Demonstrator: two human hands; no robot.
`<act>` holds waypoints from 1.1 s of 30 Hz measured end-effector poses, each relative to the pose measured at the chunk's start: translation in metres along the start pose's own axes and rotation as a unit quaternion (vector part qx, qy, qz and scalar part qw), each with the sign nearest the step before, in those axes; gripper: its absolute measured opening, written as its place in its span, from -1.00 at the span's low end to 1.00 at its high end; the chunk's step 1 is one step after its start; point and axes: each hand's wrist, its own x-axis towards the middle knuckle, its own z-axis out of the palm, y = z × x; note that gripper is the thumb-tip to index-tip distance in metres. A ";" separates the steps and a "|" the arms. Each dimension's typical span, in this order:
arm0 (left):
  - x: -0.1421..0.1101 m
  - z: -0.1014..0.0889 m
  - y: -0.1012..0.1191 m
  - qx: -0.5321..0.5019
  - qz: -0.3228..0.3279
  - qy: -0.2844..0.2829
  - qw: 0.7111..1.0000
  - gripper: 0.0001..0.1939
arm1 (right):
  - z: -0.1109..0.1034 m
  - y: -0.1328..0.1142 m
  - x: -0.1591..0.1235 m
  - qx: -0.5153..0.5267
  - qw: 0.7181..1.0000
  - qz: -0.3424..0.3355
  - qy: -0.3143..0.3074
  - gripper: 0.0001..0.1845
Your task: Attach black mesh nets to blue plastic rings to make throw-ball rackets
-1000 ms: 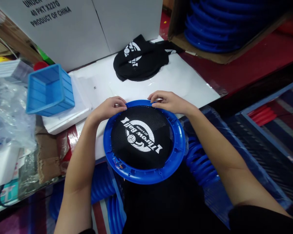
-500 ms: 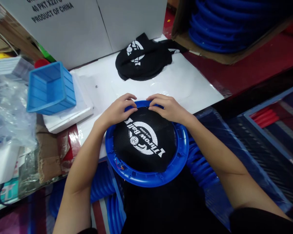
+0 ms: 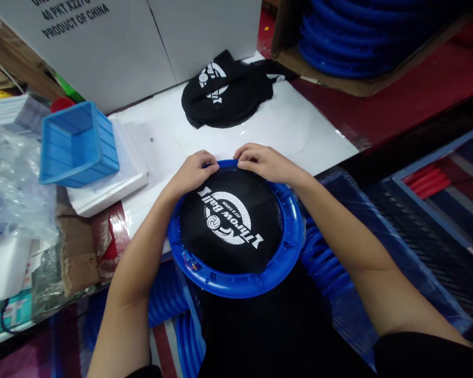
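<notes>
Pinching the far rim of the blue ring (image 3: 292, 223), left hand (image 3: 199, 170) and right hand (image 3: 263, 163) sat close together, fingers and thumbs bunched. Couldn't tell if they caught the mesh edge too. Black mesh disc (image 3: 199, 226) lay inside the ring, print up. Ring overhung the tabletop's (image 3: 295, 123) near edge; wires (image 3: 189, 262) showed near left. More black mesh pieces (image 3: 236, 107) lay on the far side, blue bin (image 3: 79, 149) at left.
</notes>
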 end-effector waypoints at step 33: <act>0.014 0.009 0.015 0.015 0.025 -0.013 0.999 -0.85 | 0.001 0.010 0.009 0.033 0.999 0.003 -0.015 -0.79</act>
